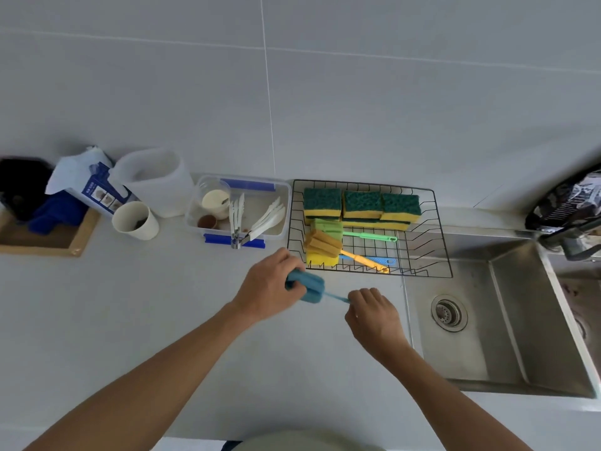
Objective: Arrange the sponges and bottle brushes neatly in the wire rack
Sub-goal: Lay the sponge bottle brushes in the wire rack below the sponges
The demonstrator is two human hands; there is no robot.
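Note:
A black wire rack (432, 222) stands on the counter beside the sink. Along its back lie green-and-yellow sponges (361, 205) in a row, stacked. In front of them lie a green bottle brush (328, 227), a yellow bottle brush (325, 244) and a thin blue handle (383, 260). Just in front of the rack's left corner, I hold a blue bottle brush (310, 288) over the counter. My left hand (268, 289) grips its foam head. My right hand (374, 312) pinches the end of its handle.
A clear plastic box (279, 196) with cups and white utensils sits left of the rack. Further left are a paper cup (135, 221), a white jug (156, 180) and a wooden tray (78, 242). The steel sink (507, 320) lies right of my hands.

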